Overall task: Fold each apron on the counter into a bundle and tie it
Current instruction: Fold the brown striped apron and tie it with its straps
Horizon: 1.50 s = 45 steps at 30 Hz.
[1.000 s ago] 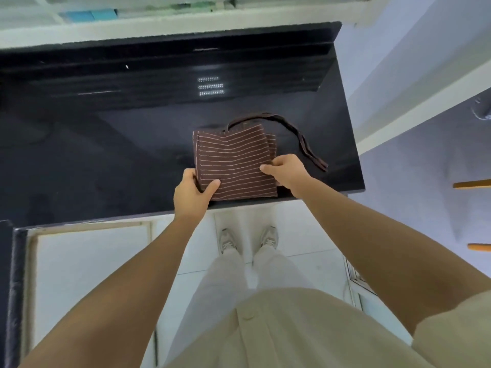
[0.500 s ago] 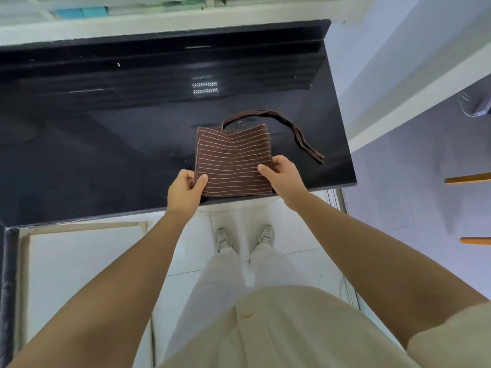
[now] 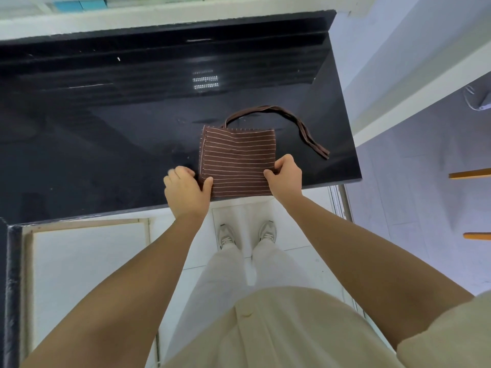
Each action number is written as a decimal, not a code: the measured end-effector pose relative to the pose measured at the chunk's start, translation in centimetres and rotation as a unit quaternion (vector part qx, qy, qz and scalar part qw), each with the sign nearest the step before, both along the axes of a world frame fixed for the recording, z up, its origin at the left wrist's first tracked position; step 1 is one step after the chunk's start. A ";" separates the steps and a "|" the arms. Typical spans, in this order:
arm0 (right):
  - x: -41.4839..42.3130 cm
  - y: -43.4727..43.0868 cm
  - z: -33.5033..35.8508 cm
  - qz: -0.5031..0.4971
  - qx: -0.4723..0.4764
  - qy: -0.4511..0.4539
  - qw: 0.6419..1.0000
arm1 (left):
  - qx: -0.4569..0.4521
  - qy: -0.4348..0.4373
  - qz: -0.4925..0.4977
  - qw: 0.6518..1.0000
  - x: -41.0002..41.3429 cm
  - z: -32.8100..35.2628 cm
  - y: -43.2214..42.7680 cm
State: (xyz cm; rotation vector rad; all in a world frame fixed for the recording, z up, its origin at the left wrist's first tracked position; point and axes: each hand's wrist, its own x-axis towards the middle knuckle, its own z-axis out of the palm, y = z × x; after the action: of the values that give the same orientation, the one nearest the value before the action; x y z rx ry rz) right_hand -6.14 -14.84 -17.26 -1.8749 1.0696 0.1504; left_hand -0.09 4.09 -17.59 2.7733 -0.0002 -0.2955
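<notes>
The apron [image 3: 237, 160], brown with thin pale stripes, lies folded into a flat square on the black glossy counter [image 3: 106, 144], with its near edge almost at the counter's front edge. The left hand [image 3: 186, 191] pinches the near left corner, the thumb on top of the cloth and the fingers curled at the side. The right hand [image 3: 285, 179] grips the near right edge in the same way, thumb on top. The ties [image 3: 300, 123] come out from the far left corner of the square, make an arc behind it and end on the counter to the right, apart from both hands.

I think the folding is nearly done and the tying is not yet begun. The danger is in the change between the two. To take the ties, one hand must let go, and then the layers on that side may open again, because nothing else holds them. The counter looks smooth, so a pull on the ties could drag the whole bundle sideways or turn it. It also sits so close to the front edge that a small push toward the person could make it slip over. If the ties are wrapped loosely, the bundle may come apart.
</notes>
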 end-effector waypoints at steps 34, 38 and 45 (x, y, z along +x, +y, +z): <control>2.2 -3.1 -0.5 0.151 -0.018 -0.034 0.988 | -0.306 0.140 0.004 0.942 4.5 -0.1 0.1; 3.1 -1.9 -0.7 0.152 -0.106 0.045 0.982 | -0.207 0.080 0.018 0.975 4.0 0.0 -0.5; 2.7 -0.4 0.6 0.152 -0.149 0.107 0.971 | -0.168 0.060 0.038 0.983 1.9 0.7 -1.4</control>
State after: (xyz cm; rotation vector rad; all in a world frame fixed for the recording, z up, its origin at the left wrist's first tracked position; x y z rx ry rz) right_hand -3.44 -15.29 -16.68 -2.3328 0.9803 0.3959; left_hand 1.82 2.70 -16.86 2.4111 0.0777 -0.4031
